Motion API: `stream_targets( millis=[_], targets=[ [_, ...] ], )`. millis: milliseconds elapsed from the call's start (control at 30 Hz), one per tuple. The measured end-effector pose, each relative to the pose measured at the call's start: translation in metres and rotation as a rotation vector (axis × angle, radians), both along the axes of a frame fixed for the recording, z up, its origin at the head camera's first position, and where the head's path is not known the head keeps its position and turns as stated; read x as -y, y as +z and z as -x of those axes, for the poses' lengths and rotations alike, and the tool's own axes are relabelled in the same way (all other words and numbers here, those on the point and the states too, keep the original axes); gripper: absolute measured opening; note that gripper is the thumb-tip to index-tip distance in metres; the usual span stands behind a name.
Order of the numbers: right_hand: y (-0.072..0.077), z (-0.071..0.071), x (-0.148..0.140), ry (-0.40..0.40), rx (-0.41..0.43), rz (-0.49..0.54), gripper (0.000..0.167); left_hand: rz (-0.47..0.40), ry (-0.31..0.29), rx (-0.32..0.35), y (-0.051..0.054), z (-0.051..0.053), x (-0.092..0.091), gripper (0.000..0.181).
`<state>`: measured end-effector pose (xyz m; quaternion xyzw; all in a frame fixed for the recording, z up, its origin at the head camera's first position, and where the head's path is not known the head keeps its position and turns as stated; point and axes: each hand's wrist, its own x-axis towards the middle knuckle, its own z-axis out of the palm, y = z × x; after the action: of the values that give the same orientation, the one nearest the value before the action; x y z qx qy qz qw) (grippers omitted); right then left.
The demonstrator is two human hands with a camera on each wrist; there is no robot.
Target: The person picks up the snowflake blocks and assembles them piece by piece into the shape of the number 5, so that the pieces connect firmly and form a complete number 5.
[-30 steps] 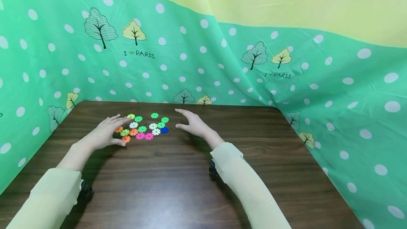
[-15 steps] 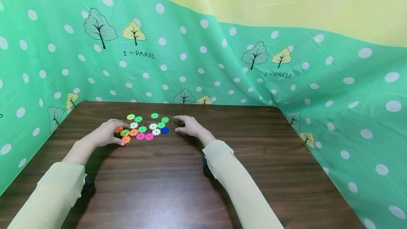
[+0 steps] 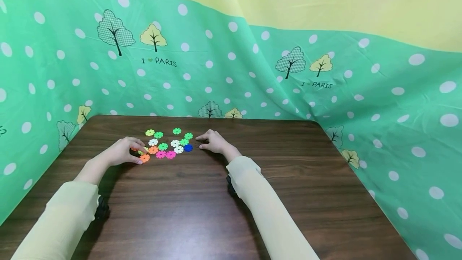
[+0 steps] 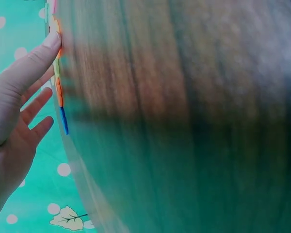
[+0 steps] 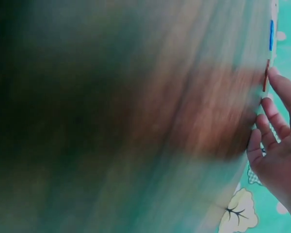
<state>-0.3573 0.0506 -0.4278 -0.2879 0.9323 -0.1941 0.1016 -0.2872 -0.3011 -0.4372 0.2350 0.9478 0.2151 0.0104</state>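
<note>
Several flower-shaped plastic discs lie flat in a loose cluster at the far left of the table. My left hand [image 3: 122, 152] arches over the cluster's left side, fingers over a mostly hidden yellow-green disc and thumb beside an orange disc [image 3: 144, 158]. In the left wrist view, that thumb lies along the discs' edges; contact is hard to judge. To the right of the blue disc [image 3: 188, 147], my right hand [image 3: 216, 143] has bent fingers low at the table. The right wrist view has its thumb beside a brownish-red disc [image 5: 266, 76]. Neither hand visibly grips anything.
Pink discs [image 3: 165, 154], white discs [image 3: 175, 143] and green discs [image 3: 177, 131] lie between the hands. The dark wood table [image 3: 202, 204] meets a green dotted curtain [image 3: 245, 75] at its back and sides.
My left fingers have come down and inward over the yellow-green disc. My right hand has lowered and shifted slightly left, its fingers drawing closer together. The discs show no clear movement.
</note>
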Motion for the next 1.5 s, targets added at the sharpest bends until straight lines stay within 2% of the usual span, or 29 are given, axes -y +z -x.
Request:
stream_targets(
  millis=[333,433,633,867,967,1167,1267,1400,1500],
  targets=[
    [0.001,0.002,0.002,-0.013,-0.023,0.033,0.027,-0.010,-0.002,0.011,0.004,0.001,-0.001,0.027],
    [0.001,0.002,-0.002,-0.018,0.000,0.066,0.026,-0.016,-0.015,-0.001,0.004,0.002,-0.003,0.025],
    [0.003,0.001,-0.013,-0.044,0.115,0.147,0.027,-0.014,-0.074,-0.061,0.005,0.003,-0.006,0.019],
    [0.003,-0.003,-0.025,-0.051,0.168,0.191,0.025,-0.020,-0.116,-0.171,0.002,0.008,-0.012,0.007],
    [0.004,-0.005,-0.028,-0.063,0.188,0.232,0.026,-0.013,-0.091,-0.197,0.001,0.010,-0.014,0.004],
    [0.008,-0.009,-0.036,-0.075,0.259,0.361,0.025,-0.007,0.036,-0.169,0.006,0.007,-0.020,0.006],
    [0.012,-0.012,-0.040,-0.077,0.258,0.408,0.024,-0.029,0.078,-0.182,0.010,0.006,-0.024,0.007],
    [0.021,-0.019,-0.045,-0.082,0.247,0.473,0.023,-0.083,0.104,-0.230,0.017,0.005,-0.033,0.003],
    [0.029,-0.025,-0.048,-0.085,0.247,0.525,0.023,-0.132,0.093,-0.278,0.025,0.003,-0.042,0.006]
  ],
)
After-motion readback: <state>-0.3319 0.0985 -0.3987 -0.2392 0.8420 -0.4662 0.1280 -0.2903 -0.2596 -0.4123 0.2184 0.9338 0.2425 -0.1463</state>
